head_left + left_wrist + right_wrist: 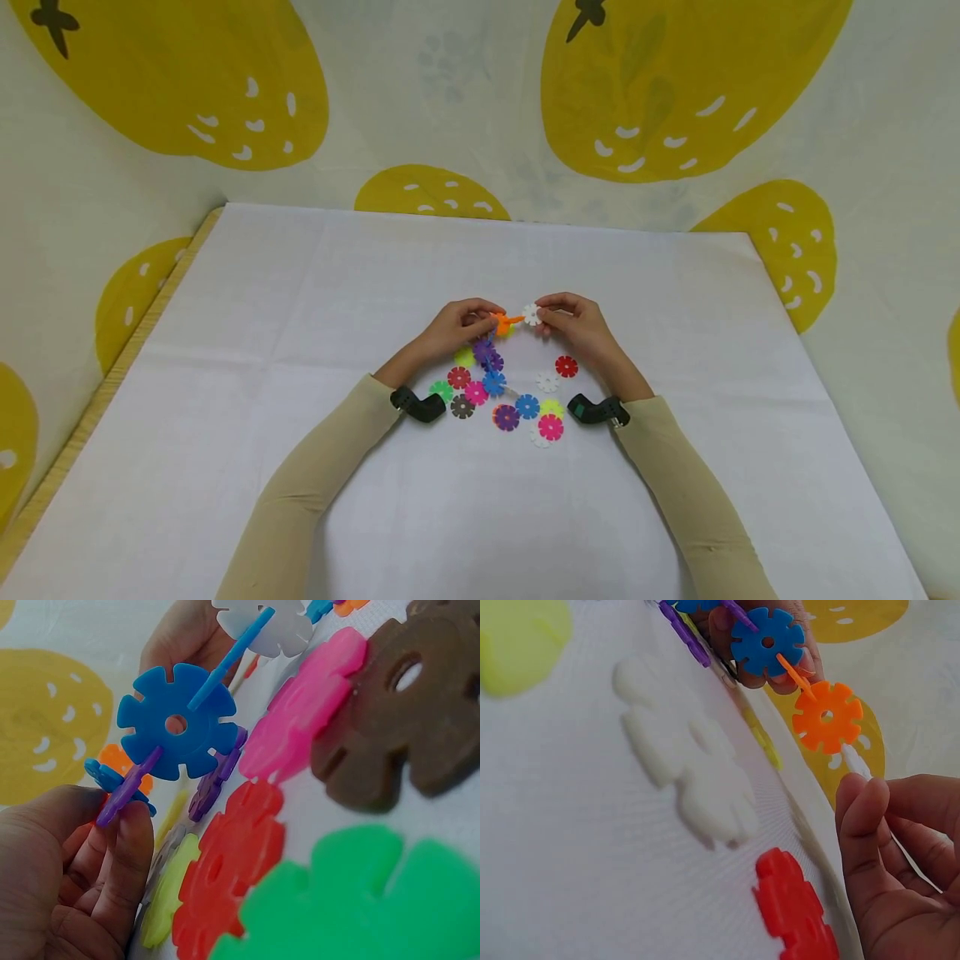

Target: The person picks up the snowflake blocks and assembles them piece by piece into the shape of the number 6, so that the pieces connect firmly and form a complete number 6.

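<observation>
My left hand pinches a chain of slotted plastic snowflake discs. In the left wrist view its fingertips grip near a purple disc that joins a blue disc. Farther along the chain, in the right wrist view, come another blue disc and an orange disc at the end. Between thumb and fingers my right hand holds a white snowflake disc. Its edge meets the orange disc's rim; whether the slots interlock I cannot tell.
Loose discs lie on the white cloth between the forearms, among them a red disc, a white disc, a brown disc, a green disc and a pink disc. A fruit-patterned curtain hangs behind the table.
</observation>
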The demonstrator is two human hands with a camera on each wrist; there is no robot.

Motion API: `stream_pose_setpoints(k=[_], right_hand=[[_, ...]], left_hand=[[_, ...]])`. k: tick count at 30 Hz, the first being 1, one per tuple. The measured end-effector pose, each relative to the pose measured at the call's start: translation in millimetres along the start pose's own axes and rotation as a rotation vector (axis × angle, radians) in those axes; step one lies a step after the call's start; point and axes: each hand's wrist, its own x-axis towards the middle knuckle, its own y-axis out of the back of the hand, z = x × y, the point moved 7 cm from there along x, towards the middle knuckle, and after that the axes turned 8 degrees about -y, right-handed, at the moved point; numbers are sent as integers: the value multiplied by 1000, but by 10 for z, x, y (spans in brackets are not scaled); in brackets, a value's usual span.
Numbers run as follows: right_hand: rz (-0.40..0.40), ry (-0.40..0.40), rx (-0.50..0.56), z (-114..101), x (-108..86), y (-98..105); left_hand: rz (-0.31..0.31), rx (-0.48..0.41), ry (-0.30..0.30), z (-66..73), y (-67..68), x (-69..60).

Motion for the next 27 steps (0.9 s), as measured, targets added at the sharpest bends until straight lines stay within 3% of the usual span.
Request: stream_pose_setpoints(k=[9, 18, 27], right_hand=[[21, -8, 14, 23, 17, 30], [-21, -25, 21, 12, -4, -34], [19, -31, 30, 32, -15, -52]], left_hand=[[5, 6, 5, -18, 9, 9], [0, -7, 4, -23, 8, 4], [7, 3, 13, 0, 18, -11]])
